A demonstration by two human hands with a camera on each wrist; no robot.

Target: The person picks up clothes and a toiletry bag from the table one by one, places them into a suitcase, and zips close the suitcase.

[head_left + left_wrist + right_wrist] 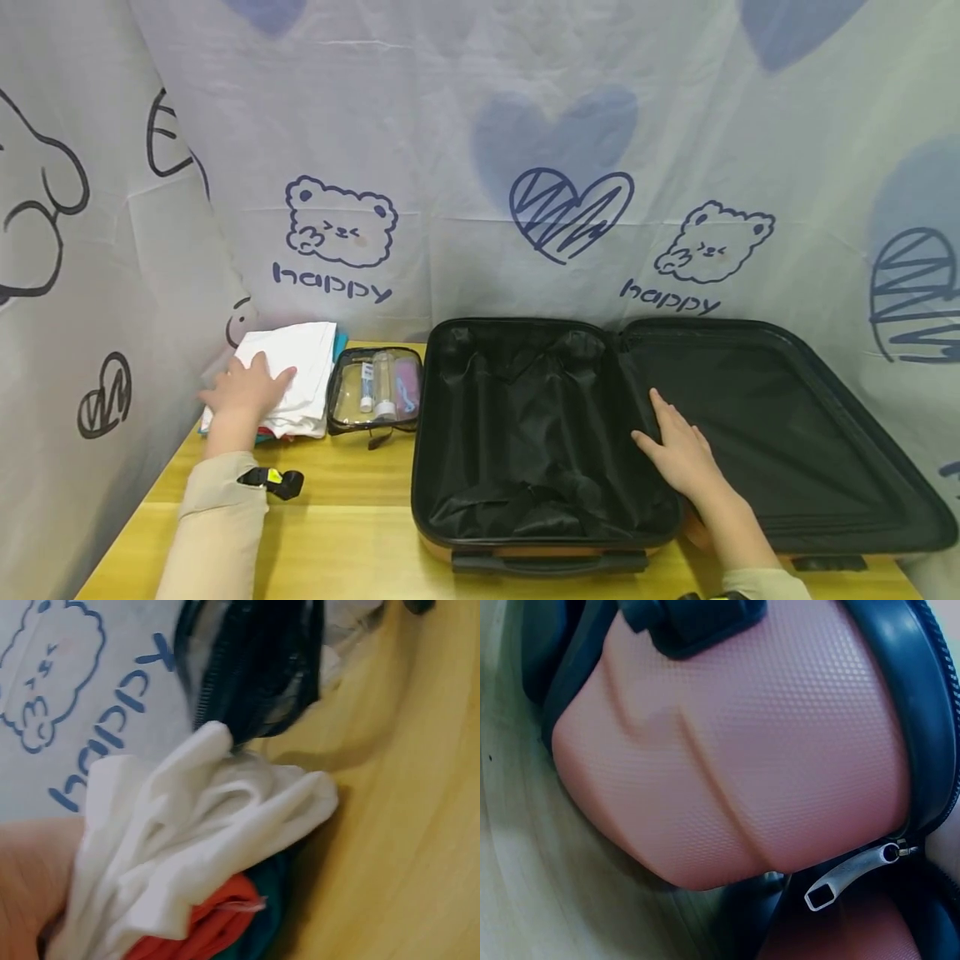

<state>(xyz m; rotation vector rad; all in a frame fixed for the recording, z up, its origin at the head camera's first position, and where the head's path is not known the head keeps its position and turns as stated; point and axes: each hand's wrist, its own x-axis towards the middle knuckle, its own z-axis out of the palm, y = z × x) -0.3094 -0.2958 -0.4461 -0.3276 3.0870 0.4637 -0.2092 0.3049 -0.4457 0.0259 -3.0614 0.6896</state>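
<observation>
On the left, my left hand (246, 390) rests with spread fingers on a stack of folded white clothes (303, 357). In the left wrist view the white cloth (187, 817) bunches in folds, with a red cloth (225, 915) and a teal one (266, 900) beneath it. My right hand (678, 446) lies over the hinge side of an open suitcase (525, 442), fingers extended, between its deep black-lined half and its lid half (757, 425). The right wrist view shows the suitcase's orange textured shell (727, 750) and a metal zipper pull (851, 877).
A clear pouch with black edging (375, 354) stands between the clothes and the suitcase, holding a tube (367, 387), a clear bottle (384, 383) and a purple item (407, 387). The wooden table (345, 517) meets a printed curtain (450, 167) behind and at the left.
</observation>
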